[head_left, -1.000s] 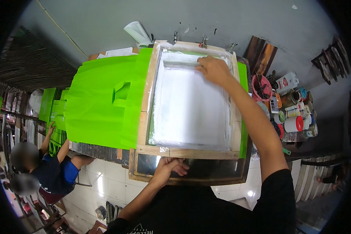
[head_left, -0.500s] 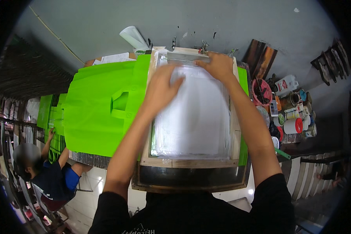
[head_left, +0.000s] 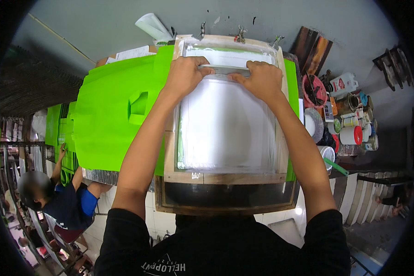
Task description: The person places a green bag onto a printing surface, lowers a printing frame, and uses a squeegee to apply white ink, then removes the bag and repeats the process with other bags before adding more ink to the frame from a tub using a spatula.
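A wooden screen-printing frame (head_left: 225,177) lies in front of me, its mesh (head_left: 221,129) covered with a whitish film. Near its far end a squeegee (head_left: 226,70) spans the mesh crosswise. My left hand (head_left: 185,73) is closed on the squeegee's left end, thumb on the near side. On the right end, my right hand (head_left: 264,78) grips it the same way. Beyond the squeegee a whitish, green-tinged strip of mesh shows. Bright green fabric bags (head_left: 110,110) lie spread left of the frame, and green also shows along its right side.
Metal clamps (head_left: 240,36) stand at the frame's far edge. To the right are a pink tub (head_left: 314,92), a white jug (head_left: 344,84), a red-lidded jar (head_left: 351,135) and a phone (head_left: 328,112). A co-worker (head_left: 64,202) sits at left, handling green fabric.
My left hand has come from above the mesh onto the squeegee, joining my right. The squeegee has moved toward me from the frame's far end. The whole view has shifted slightly.
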A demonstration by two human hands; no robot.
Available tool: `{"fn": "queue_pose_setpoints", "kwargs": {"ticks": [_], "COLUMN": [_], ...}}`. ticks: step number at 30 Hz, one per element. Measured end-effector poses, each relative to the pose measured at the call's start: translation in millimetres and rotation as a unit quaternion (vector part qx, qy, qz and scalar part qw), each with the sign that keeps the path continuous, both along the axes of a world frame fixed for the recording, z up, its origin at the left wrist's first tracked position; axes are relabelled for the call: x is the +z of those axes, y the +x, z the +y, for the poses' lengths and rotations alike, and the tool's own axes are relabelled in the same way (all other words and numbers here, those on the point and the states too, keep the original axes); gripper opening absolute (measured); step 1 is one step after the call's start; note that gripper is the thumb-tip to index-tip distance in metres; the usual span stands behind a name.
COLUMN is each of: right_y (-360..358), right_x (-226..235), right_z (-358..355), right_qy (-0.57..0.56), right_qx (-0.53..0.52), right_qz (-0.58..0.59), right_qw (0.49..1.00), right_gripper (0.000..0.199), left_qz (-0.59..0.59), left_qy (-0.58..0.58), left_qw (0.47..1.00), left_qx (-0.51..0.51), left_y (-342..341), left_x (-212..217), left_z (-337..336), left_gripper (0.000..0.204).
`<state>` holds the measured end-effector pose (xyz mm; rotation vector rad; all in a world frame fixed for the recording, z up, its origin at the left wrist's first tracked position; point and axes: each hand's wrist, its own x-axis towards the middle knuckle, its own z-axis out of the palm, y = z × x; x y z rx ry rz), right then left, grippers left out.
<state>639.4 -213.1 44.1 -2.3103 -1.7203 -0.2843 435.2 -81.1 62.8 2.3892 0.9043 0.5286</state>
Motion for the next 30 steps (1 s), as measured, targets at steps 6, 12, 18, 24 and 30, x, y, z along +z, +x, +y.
{"fn": "queue_pose_setpoints", "kwargs": {"ticks": [6,12,18,24,30], "right_y": [-36,-78,-116,-142,-147], "right_x": [6,2,-1,-14,-16], "right_z": [-49,-115,-171,-211,-223], "right_qy": [-0.028,-0.004,-0.008,0.020,0.096], "right_qx": [0.016,0.035,0.048,0.056,0.075], "right_qz": [0.036,0.057,0.064,0.018,0.033], "right_qw": [0.999,0.998,0.997,0.998,0.992], "right_gripper": [0.070,0.063,0.060,0.039,0.028], "left_qz": [0.034,-0.006,0.002,-0.080,-0.007], "left_qy": [-0.014,-0.015,-0.039,0.055,0.122], "left_qw": [0.999,1.000,0.999,0.994,0.992], "left_qx": [0.001,-0.020,-0.018,-0.053,0.010], "left_y": [-36,-80,-118,-146,-191], "left_x": [3,4,7,-7,-57], "left_z": [-50,-113,-171,-208,-214], "left_gripper": [0.032,0.028,0.019,0.016,0.113]}}
